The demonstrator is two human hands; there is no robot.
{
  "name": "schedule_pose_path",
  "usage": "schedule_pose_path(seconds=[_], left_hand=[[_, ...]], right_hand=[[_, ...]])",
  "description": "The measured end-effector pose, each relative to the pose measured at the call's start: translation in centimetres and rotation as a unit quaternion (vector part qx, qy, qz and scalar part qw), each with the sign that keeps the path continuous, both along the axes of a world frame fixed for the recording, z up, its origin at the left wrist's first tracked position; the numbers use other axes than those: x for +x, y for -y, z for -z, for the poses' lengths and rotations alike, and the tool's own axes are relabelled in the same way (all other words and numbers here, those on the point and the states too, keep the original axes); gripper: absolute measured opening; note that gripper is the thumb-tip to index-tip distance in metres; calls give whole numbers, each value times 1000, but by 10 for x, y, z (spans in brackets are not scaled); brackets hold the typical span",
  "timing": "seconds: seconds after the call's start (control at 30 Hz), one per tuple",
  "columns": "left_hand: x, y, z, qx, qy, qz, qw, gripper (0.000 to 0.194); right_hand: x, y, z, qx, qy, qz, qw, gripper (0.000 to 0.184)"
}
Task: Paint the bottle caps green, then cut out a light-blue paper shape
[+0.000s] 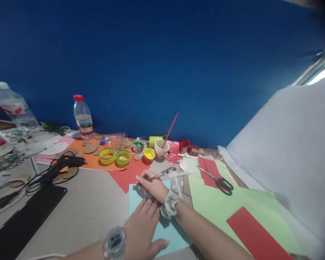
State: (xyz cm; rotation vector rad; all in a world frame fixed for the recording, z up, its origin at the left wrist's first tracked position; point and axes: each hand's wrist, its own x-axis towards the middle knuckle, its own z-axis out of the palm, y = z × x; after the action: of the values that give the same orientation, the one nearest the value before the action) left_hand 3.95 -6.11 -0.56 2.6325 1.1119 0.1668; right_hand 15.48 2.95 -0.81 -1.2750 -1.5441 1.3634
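Observation:
A light blue sheet of paper lies on the grey table in front of me. My left hand, a watch at its wrist, rests flat on the sheet with fingers stretched out and thumb apart. Just beyond its fingertips, my right hand, with a grey scrunchie round the wrist, is closed on a pen. The pen slants up to the right, and its tip points down near the sheet's top left corner. Whether the tip touches the paper I cannot tell. Red paper lies just behind the blue sheet.
Scissors lie on red and green paper at right. Behind stand a cup with a red stick, yellow-green rings and a bottle. At left are a black cable with a glue gun-like tool and a black phone-like slab.

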Motion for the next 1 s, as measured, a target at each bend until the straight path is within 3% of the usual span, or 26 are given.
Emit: schedule_pose_path(seconds=[0.07,0.1,0.17,0.27,0.5,0.63,0.83,1.0], left_hand=[[4,-4,18,31,-10,38,999,75],[5,-6,28,54,-7,47,997,66],[8,-8,46,107,11,32,994,42],[12,-6,62,158,29,3,987,39],[14,-5,70,260,35,27,965,35],[16,-6,76,324,60,15,944,29],[17,-6,78,342,61,15,938,27],[19,-7,72,348,104,-13,932,28]], right_hand=[[-1,0,9,-1,9,16,1000,29],[0,1,12,1,16,26,1000,28],[3,4,14,6,31,35,999,26],[6,8,13,14,55,8,998,26],[7,10,13,-9,94,-39,995,26],[7,9,11,-9,89,-20,996,26],[6,8,9,-32,87,-43,995,26],[5,8,9,-12,85,-2,996,27]])
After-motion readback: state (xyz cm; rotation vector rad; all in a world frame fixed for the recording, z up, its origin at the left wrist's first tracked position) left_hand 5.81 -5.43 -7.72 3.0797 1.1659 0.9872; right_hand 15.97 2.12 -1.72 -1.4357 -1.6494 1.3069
